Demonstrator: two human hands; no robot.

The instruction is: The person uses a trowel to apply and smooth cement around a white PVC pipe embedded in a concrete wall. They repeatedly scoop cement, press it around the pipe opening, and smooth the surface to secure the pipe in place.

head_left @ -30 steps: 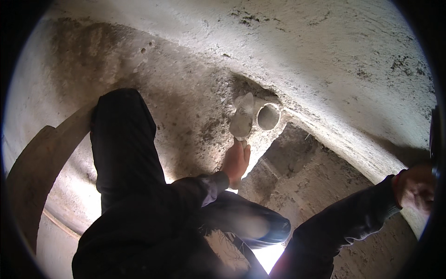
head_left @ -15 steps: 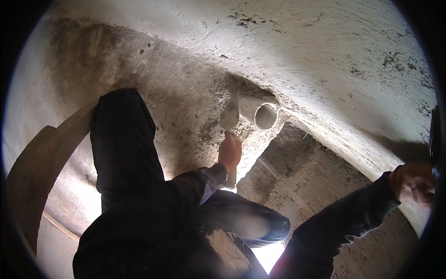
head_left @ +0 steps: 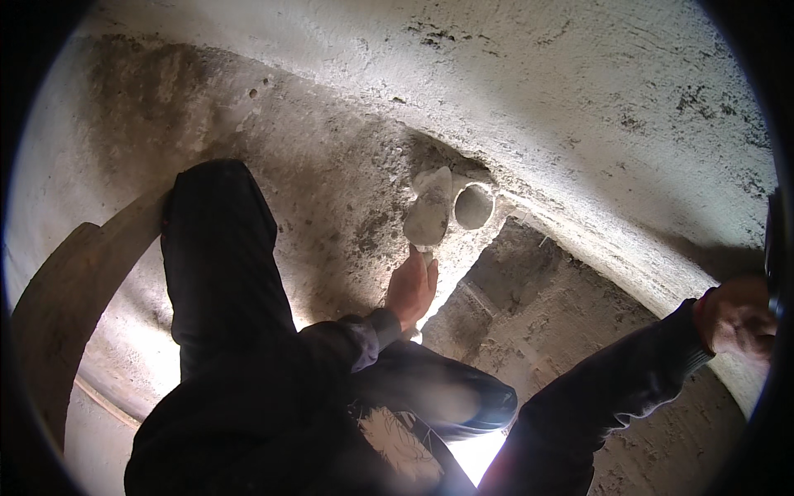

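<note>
- Nearest, the person's dark clothing fills the lower middle; a pale, frayed patch shows within it, and a bright glare lies just right of that.
- One dark-trousered knee rises on the left; the other bent knee lies lower, nearer the middle.
- The right hand is at the far right rim, its fingers curled; a dark object stands just beside it at the edge, and I cannot tell whether the hand grips it.
- The left hand reaches forward in the middle; its fingers are closed round the handle of a trowel, with the thumb along the handle's right side.
- The trowel has its blade pointing away from the person, just left of a round pipe mouth; it covers part of the pipe's side, and contact between them cannot be made out.
- Around the pipe is a rough, stained wall; a darker hollow sits below right of the mouth.
- Farther out, a pale, sloping wall spans the top and right; a curved ledge bends along the left.
</note>
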